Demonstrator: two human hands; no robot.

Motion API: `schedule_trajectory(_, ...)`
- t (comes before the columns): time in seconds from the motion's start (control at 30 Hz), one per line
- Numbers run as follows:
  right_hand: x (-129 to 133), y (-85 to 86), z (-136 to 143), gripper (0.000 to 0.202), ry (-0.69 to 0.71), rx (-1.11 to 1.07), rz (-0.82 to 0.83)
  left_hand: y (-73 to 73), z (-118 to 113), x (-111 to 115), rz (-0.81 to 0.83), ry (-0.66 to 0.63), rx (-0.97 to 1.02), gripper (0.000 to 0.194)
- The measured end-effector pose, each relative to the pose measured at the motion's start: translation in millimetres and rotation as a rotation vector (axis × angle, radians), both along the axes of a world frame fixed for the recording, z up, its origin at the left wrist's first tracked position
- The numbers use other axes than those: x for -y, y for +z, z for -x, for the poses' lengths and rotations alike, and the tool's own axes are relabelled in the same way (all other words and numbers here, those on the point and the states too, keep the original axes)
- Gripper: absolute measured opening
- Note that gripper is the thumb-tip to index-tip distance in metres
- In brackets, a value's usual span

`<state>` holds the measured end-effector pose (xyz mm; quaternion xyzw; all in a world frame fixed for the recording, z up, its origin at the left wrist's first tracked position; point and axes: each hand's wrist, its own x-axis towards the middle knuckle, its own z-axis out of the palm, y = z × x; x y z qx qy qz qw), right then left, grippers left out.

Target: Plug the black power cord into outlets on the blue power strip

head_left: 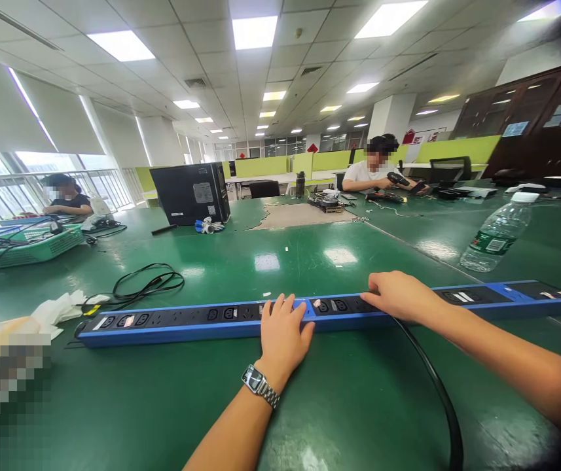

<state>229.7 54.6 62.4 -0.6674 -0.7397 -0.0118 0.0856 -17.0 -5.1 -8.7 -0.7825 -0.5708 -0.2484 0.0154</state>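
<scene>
A long blue-and-black power strip with rows of sockets lies across the green table in front of me. My left hand, with a metal-band watch at the wrist, rests on the strip left of its middle, fingers spread over the top and thumb out to the right. Farther right, my right hand is curled over the strip, thumb and fingers closed. From beneath it a thick black power cord runs down toward the table's near edge. The cord's end is hidden by the hand.
A thin black cable lies coiled behind the strip's left end, near crumpled white tissue. A water bottle stands back right. Farther off are a computer case, a green basket and two seated people.
</scene>
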Motion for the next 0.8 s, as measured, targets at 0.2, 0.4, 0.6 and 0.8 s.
schedule_trajectory(0.2,10,7.5,4,0.024,-0.042,-0.186,-0.022,-1.1,-2,1,0.008,-0.022,0.072,0.046)
schedule_trajectory(0.4,46,3.8,66,0.027,0.214,-0.723,0.172,13.6,-8,6,-0.165,-0.175,0.170,0.046)
schedule_trajectory(0.6,61,-4.1,104,0.039,0.383,-1.052,0.191,31.1,46,14,-0.295,0.149,0.174,0.035)
schedule_trajectory(0.8,27,-52.2,67,0.031,0.144,-0.557,-0.419,17.8,118,8,-0.098,0.391,0.468,0.034)
